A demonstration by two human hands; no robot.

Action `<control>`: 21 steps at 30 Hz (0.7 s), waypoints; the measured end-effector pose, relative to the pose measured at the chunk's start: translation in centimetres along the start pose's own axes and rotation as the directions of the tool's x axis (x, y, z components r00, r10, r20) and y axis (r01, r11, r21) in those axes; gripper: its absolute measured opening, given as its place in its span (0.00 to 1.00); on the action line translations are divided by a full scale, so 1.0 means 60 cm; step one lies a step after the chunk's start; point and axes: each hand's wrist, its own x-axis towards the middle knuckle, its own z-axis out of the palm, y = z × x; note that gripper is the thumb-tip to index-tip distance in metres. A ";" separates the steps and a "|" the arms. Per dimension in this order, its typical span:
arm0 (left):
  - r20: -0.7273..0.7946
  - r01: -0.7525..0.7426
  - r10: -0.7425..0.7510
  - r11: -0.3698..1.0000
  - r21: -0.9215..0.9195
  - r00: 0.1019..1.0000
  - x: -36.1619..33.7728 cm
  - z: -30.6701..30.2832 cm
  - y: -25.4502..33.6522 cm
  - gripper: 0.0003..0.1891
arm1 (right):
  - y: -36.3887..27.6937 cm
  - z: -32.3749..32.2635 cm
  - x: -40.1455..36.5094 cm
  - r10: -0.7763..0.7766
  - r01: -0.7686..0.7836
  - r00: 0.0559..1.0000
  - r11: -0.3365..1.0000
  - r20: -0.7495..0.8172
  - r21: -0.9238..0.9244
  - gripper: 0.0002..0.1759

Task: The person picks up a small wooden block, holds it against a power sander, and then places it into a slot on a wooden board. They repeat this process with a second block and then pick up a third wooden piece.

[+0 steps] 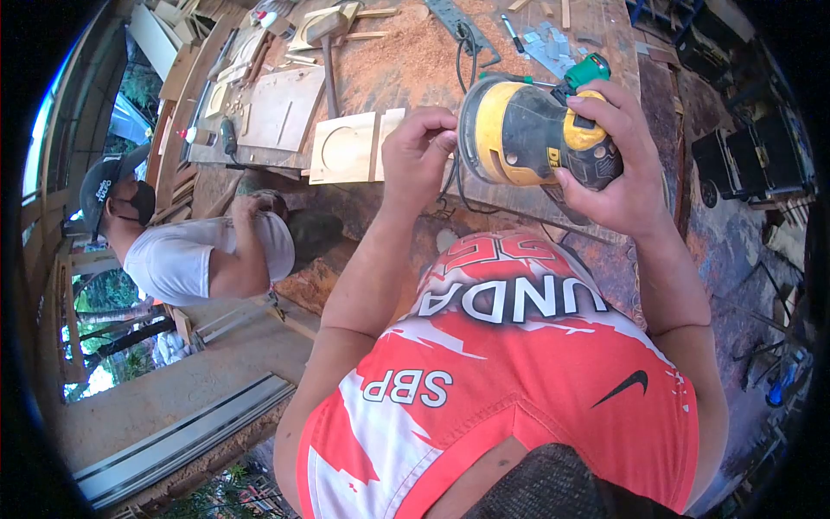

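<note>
A yellow and black random orbit sander (510, 130) is held up on its side above the near edge of the bench, its round pad facing left. My right hand (618, 164) is wrapped round its top end. My left hand (415, 160) is at the pad's rim, thumb and index finger pinched together. Whatever those fingertips hold, if anything, is too small to make out. Just left of that hand, a pale wood panel (372, 130) with a round recess lies on the bench.
Sawdust covers much of the wooden bench (389, 65). On it are a mallet (328, 65), a green power tool (592, 71), grey sandpaper pieces (553, 50) and a dark cord (474, 56). To the left, a co-worker (203, 251) in a white shirt is beside the bench.
</note>
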 end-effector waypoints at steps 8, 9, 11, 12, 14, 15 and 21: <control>0.004 -0.005 0.005 1.000 -0.005 1.000 -0.010 0.006 -0.003 0.07 | -0.002 -0.004 -0.007 0.009 -0.009 1.000 1.000 -0.017 -0.005 0.39; 0.012 -0.030 0.030 0.999 0.022 0.999 -0.009 0.004 -0.004 0.07 | 0.000 -0.003 -0.008 0.010 -0.010 1.000 1.000 -0.014 -0.005 0.38; -0.009 -0.029 0.029 1.000 0.009 1.000 -0.010 0.007 0.003 0.07 | 0.002 -0.003 -0.010 0.012 -0.012 1.000 1.000 -0.012 -0.005 0.38; -0.029 -0.030 0.030 1.000 -0.004 0.999 -0.011 0.008 0.007 0.07 | 0.003 -0.004 -0.013 0.028 -0.029 1.000 1.000 -0.005 -0.008 0.38; -0.032 -0.039 0.040 0.999 0.010 0.999 -0.011 0.007 0.014 0.07 | 0.005 -0.007 -0.016 0.044 -0.044 0.999 0.999 0.001 -0.012 0.38; -0.035 -0.046 0.047 0.999 0.024 0.998 -0.012 0.006 0.015 0.07 | 0.005 -0.007 -0.018 0.045 -0.045 0.999 0.999 -0.003 -0.015 0.38; -0.028 -0.014 0.015 0.999 0.031 1.000 -0.013 0.000 0.012 0.06 | -0.005 -0.006 -0.016 0.031 -0.031 1.000 1.000 -0.004 0.002 0.38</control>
